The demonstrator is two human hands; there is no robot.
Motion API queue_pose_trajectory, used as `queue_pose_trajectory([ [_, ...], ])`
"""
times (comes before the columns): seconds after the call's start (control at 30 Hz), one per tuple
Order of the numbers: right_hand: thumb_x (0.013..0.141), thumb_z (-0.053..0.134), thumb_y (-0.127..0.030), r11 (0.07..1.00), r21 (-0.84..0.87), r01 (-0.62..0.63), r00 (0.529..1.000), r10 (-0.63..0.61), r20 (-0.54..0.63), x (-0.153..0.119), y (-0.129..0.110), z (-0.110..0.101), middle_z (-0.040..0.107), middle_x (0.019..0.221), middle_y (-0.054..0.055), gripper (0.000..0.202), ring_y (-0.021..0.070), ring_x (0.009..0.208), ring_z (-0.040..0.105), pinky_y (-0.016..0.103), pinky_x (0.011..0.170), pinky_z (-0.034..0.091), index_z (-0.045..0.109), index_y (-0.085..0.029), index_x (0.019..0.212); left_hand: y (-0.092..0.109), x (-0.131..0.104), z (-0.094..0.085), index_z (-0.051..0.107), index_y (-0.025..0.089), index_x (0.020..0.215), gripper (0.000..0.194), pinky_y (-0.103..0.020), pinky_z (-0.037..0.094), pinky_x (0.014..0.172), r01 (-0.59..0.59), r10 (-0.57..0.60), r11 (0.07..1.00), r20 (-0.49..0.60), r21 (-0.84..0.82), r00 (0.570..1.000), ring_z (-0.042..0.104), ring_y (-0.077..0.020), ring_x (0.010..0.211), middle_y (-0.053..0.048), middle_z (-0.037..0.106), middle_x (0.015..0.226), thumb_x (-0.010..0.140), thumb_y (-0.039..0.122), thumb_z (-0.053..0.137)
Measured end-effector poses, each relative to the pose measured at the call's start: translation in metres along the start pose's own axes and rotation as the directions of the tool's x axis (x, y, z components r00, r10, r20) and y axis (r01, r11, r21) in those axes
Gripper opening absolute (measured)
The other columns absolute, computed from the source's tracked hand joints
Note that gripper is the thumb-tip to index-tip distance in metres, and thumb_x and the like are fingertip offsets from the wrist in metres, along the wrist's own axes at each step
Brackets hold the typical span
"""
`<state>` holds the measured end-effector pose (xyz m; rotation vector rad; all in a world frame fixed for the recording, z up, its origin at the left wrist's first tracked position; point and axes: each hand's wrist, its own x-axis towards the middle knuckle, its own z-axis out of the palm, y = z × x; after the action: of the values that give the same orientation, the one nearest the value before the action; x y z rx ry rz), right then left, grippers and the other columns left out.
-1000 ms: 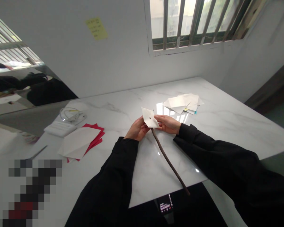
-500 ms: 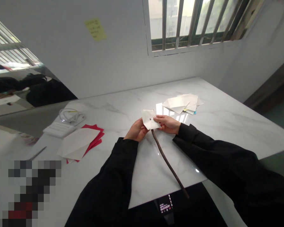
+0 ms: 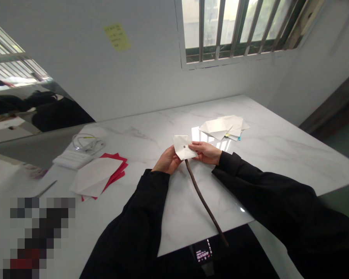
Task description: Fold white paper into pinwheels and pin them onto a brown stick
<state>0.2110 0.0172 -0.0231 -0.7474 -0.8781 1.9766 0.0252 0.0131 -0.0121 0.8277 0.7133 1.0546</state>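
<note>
A small white paper piece (image 3: 181, 152) with a dark dot near its middle is held up between both hands. My left hand (image 3: 166, 159) grips its left side, with the fingers partly behind the paper. At the right edge, my right hand (image 3: 205, 152) pinches it between thumb and fingers. From under the paper's lower edge a thin brown stick (image 3: 202, 197) slants down to the right, past the table's front edge. How the stick meets the paper is hidden.
White folded papers (image 3: 218, 128) lie at the back of the marbled table (image 3: 285, 155). On the left are red papers (image 3: 116, 174) under a white sheet (image 3: 94, 176), a coiled cable (image 3: 88, 143), a white box (image 3: 72, 159) and a pen (image 3: 48, 188).
The stick's lower end has swung slightly to the left. The paper has shifted a little to the left, and both hands keep their hold.
</note>
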Motion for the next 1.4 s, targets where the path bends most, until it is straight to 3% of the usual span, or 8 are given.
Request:
queue_pose_trajectory([
  [0.13,0.091,0.075,-0.021,1.000,0.006,-0.006,1.000,0.006,0.003,0.001,0.001,-0.001,0.072,0.088,0.003,0.011,0.0098,0.072,0.067,0.017,0.063,0.059,0.069,-0.014,0.097,0.000,0.000,-0.001,0.073,0.016,0.095,0.038,-0.039,0.060,0.087,0.007,-0.007,1.000,-0.004,0.009,1.000,0.071,-0.0339,0.108,-0.014,0.077,0.096,0.069,0.037,0.091],
  [0.37,0.086,0.080,-0.023,1.000,0.027,0.002,0.999,-0.001,-0.033,0.001,-0.002,-0.001,0.071,0.085,0.001,0.013,0.0099,0.070,0.065,0.018,0.063,0.059,0.070,-0.018,0.093,0.006,0.000,-0.004,0.073,0.016,0.092,0.032,-0.023,0.056,0.069,0.060,-0.054,0.996,-0.091,0.070,0.994,0.068,-0.0152,0.075,-0.006,0.072,0.084,0.068,0.029,0.088],
  [0.6,0.080,0.082,-0.023,0.997,-0.030,0.071,0.980,-0.076,-0.186,0.003,-0.011,-0.008,0.070,0.085,-0.001,0.019,0.0098,0.069,0.064,0.019,0.058,0.059,0.067,-0.021,0.093,0.019,0.008,-0.029,0.070,0.017,0.088,0.033,-0.027,0.054,0.076,-0.049,0.135,0.952,-0.271,0.301,0.953,0.066,-0.0133,0.073,-0.005,0.073,0.087,0.062,0.028,0.087],
  [0.8,0.075,0.078,-0.023,0.984,-0.138,0.113,0.971,-0.139,-0.196,0.004,-0.012,-0.009,0.068,0.087,-0.002,0.024,0.0085,0.069,0.062,0.017,0.055,0.055,0.067,-0.022,0.096,0.018,0.014,-0.042,0.077,0.016,0.091,0.029,-0.033,0.050,0.086,-0.130,0.391,0.672,-0.200,0.729,0.898,0.067,-0.0210,0.086,-0.010,0.077,0.093,0.068,0.033,0.079],
  [0.97,0.069,0.082,-0.025,0.975,-0.190,0.118,0.969,-0.155,-0.191,0.003,-0.013,-0.006,0.069,0.089,-0.002,0.030,0.0086,0.068,0.061,0.017,0.053,0.054,0.067,-0.021,0.095,0.025,0.009,-0.033,0.079,0.018,0.101,0.033,-0.037,0.049,0.092,-0.127,0.508,0.519,-0.186,0.845,0.841,0.068,-0.0242,0.091,-0.010,0.078,0.104,0.082,0.044,0.069],
  [1.13,0.070,0.079,-0.027,0.970,-0.208,0.126,0.963,-0.170,-0.210,0.002,-0.013,-0.005,0.071,0.091,0.000,0.032,0.0111,0.070,0.064,0.019,0.053,0.053,0.067,-0.022,0.099,0.027,0.004,-0.027,0.079,0.019,0.097,0.029,-0.040,0.047,0.100,-0.108,0.537,0.449,-0.172,0.887,0.826,0.068,-0.0284,0.105,-0.010,0.078,0.103,0.084,0.043,0.069],
  [1.23,0.070,0.079,-0.029,0.967,-0.211,0.145,0.953,-0.194,-0.234,0.003,-0.012,-0.006,0.072,0.090,0.000,0.034,0.0140,0.074,0.067,0.021,0.054,0.054,0.067,-0.022,0.101,0.025,0.004,-0.022,0.077,0.018,0.100,0.035,-0.039,0.049,0.101,-0.184,0.515,0.519,-0.133,0.835,0.847,0.069,-0.0274,0.105,-0.011,0.077,0.107,0.084,0.048,0.072],
  [1.4,0.068,0.081,-0.031,0.947,-0.242,0.211,0.933,-0.269,-0.240,0.003,-0.012,-0.005,0.074,0.089,0.000,0.037,0.0166,0.074,0.069,0.024,0.056,0.055,0.066,-0.022,0.101,0.021,0.001,-0.006,0.070,0.017,0.121,0.061,-0.037,0.055,0.094,-0.173,0.264,0.840,-0.108,0.514,0.959,0.071,-0.0221,0.096,-0.011,0.076,0.110,0.078,0.058,0.078],
])
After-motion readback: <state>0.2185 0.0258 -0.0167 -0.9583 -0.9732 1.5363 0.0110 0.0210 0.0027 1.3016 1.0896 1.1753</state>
